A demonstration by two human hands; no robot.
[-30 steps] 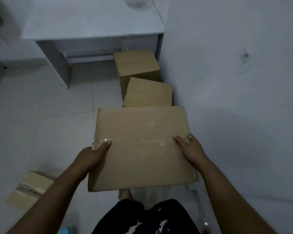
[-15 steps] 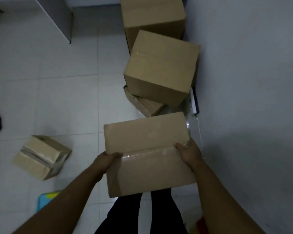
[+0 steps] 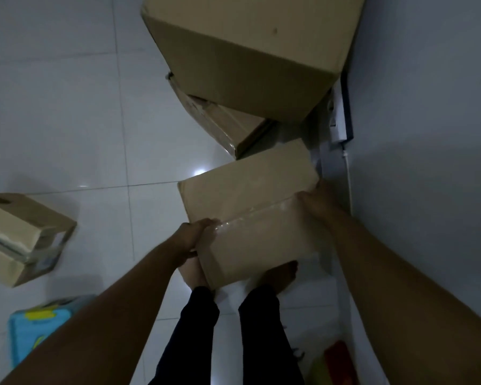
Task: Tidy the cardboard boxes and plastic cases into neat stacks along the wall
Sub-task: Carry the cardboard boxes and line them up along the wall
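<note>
While I bend lower than I was a second ago, the head camera has tipped down from the desk to the tiles. The taped cardboard box that I carried at chest height now hangs low over my bare feet, close beside the wall.

My left hand grips its left edge, with the thumb over the tape seam. My right hand clamps the right edge at the same seam. Whether its underside touches the tiled floor I cannot tell.

Its far corner now sits just beside the flat cardboard box, which lies askew under the large cardboard box leaning over it. Half a second ago there was a clear gap between them.

I judge that I am setting this box down next to that pile, not on it. That starts a fresh base along the wall, though the crooked pair ahead will need squaring.

Off to my left, well apart, a loose cardboard box lies tilted on the tiles, not yet gathered. Nearer me is a blue plastic case, partly hidden by my forearm. A white strip runs along the foot of the wall, and I must not crush it.
</note>
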